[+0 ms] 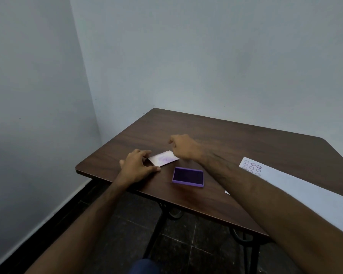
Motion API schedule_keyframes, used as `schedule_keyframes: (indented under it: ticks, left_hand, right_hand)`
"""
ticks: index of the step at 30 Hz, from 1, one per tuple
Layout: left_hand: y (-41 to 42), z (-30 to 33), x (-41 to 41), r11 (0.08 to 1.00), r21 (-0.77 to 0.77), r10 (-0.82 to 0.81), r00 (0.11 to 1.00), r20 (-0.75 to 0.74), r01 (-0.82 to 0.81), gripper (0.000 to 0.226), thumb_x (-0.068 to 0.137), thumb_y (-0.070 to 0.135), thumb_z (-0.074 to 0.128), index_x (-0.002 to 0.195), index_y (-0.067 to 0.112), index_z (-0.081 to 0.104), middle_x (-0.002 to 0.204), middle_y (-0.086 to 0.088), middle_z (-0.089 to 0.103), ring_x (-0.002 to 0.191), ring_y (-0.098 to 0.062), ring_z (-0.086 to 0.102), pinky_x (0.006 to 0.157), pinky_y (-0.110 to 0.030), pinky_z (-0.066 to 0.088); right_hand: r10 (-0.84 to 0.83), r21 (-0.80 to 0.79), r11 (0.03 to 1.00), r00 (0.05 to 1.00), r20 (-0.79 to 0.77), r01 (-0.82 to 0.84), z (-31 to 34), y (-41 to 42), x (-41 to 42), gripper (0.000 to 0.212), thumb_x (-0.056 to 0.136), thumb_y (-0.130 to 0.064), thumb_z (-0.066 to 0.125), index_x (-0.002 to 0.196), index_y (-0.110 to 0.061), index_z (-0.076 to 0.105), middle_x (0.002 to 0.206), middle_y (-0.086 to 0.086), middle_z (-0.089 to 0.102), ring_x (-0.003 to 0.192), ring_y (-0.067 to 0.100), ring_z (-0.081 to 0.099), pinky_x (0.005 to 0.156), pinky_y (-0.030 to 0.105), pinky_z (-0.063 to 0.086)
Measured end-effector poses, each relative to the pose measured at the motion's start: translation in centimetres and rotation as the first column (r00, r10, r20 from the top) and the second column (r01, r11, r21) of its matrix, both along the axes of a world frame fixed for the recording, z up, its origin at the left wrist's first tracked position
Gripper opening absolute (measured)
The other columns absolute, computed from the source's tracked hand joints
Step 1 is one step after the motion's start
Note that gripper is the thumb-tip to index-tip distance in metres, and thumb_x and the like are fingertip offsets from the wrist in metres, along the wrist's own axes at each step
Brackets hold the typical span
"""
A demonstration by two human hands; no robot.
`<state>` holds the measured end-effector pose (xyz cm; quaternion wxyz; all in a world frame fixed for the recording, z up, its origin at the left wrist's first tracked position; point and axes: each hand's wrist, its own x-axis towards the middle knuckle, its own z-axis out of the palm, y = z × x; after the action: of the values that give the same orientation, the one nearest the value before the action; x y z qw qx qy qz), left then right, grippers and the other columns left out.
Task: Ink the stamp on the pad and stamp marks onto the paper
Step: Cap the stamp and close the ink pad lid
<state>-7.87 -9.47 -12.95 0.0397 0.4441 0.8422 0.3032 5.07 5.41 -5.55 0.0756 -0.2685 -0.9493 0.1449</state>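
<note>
Right hand (183, 147) curled, perhaps hiding stamp; left hand (137, 165) spread, fingertips on stained card (163, 158).

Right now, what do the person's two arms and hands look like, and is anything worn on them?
Both forearms are bare up to the picture's lower edge: no sleeves show. The left hand and the right hand wear no gloves, and I see no watch, bracelet or ring, though the fingers are small and slightly blurred. Fine hair shows along the right forearm. No markings are visible.
</note>
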Motion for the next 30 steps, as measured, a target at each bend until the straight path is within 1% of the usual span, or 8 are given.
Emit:
schedule_keyframes:
  ticks: [5,8,10,12,15,17,22,30]
  left_hand:
    - [-0.4,0.3,0.2,0.998,0.061,0.009,0.999,0.046,-0.012,0.080,0.067,0.054,0.083,0.138,0.029,0.055,0.123,0.004,0.056,0.116,-0.015,0.056,0.098,-0.041,0.035]
    - [-0.8,0.2,0.2,0.991,0.130,-0.056,0.995,0.081,0.046,0.089,0.061,0.054,0.085,0.140,0.027,0.054,0.119,0.006,0.053,0.110,-0.013,0.060,0.103,-0.043,0.043]
    - [-1.0,0.4,0.3,0.979,0.190,-0.094,0.992,0.086,0.076,0.087,0.064,0.043,0.088,0.142,0.025,0.052,0.123,0.003,0.052,0.103,-0.011,0.062,0.095,-0.026,0.048]
    - [-1.2,0.8,0.6,0.960,0.262,-0.128,0.988,0.083,0.102,0.081,0.070,0.024,0.088,0.143,0.024,0.051,0.128,0.000,0.050,0.091,-0.008,0.065,0.077,-0.012,0.050]
    - [-0.9,1.7,1.8,0.916,0.368,-0.194,0.980,0.052,0.162,0.078,0.072,0.011,0.086,0.141,0.024,0.051,0.131,0.001,0.051,0.083,-0.008,0.067,0.069,-0.013,0.053]
    - [-0.4,2.5,2.8,0.896,0.392,-0.239,0.971,0.031,0.208,0.076,0.073,0.008,0.085,0.140,0.024,0.052,0.132,0.001,0.052,0.083,-0.009,0.067,0.069,-0.014,0.054]
    - [1.5,3.7,5.3,0.884,0.375,-0.304,0.953,0.011,0.278,0.074,0.074,0.006,0.084,0.139,0.023,0.052,0.133,0.001,0.054,0.083,-0.006,0.067,0.069,-0.016,0.055]
    - [3.5,3.5,7.8,0.887,0.298,-0.338,0.935,-0.104,0.353,0.068,0.076,0.004,0.082,0.136,0.019,0.054,0.136,-0.004,0.052,0.080,-0.004,0.064,0.068,-0.006,0.050]
  right_hand:
    - [-0.069,0.030,0.997,0.991,0.113,0.066,-0.7,-1.1,-0.5,0.035,0.090,-0.007,0.049,0.123,0.001,0.052,0.131,0.022,0.057,0.116,0.035,0.057,0.082,0.034,0.046]
    - [-0.096,-0.022,0.995,0.992,0.087,0.098,-0.6,-1.1,-0.4,0.035,0.090,-0.008,0.048,0.124,0.001,0.052,0.132,0.021,0.057,0.117,0.035,0.057,0.090,0.037,0.049]
    - [-0.122,-0.088,0.988,0.992,0.027,0.124,0.0,-0.8,0.2,0.039,0.091,-0.009,0.050,0.128,-0.001,0.052,0.132,0.019,0.058,0.115,0.033,0.059,0.092,0.041,0.053]
    - [-0.162,-0.179,0.973,0.984,-0.073,0.147,0.9,-0.4,1.4,0.038,0.090,-0.010,0.055,0.127,-0.002,0.056,0.127,0.017,0.062,0.109,0.031,0.063,0.090,0.042,0.056]
    - [-0.199,-0.329,0.937,0.955,-0.219,0.120,2.0,0.3,3.6,0.027,0.087,-0.003,0.056,0.111,0.000,0.069,0.108,0.018,0.073,0.098,0.031,0.071,0.088,0.046,0.058]
    - [-0.255,-0.452,0.886,0.922,-0.292,0.102,2.3,0.7,5.2,0.027,0.088,0.004,0.052,0.107,0.001,0.071,0.103,0.019,0.074,0.092,0.030,0.073,0.082,0.041,0.061]
    - [-0.364,-0.645,0.762,0.863,-0.350,0.060,2.8,1.3,9.3,0.024,0.092,0.005,0.052,0.109,0.005,0.068,0.099,0.019,0.073,0.077,0.018,0.071,0.063,0.025,0.059]
    - [-0.389,-0.663,0.744,0.863,-0.323,0.087,2.0,1.9,12.8,0.021,0.094,-0.001,0.057,0.112,0.006,0.065,0.102,0.025,0.072,0.089,0.032,0.074,0.078,0.042,0.063]
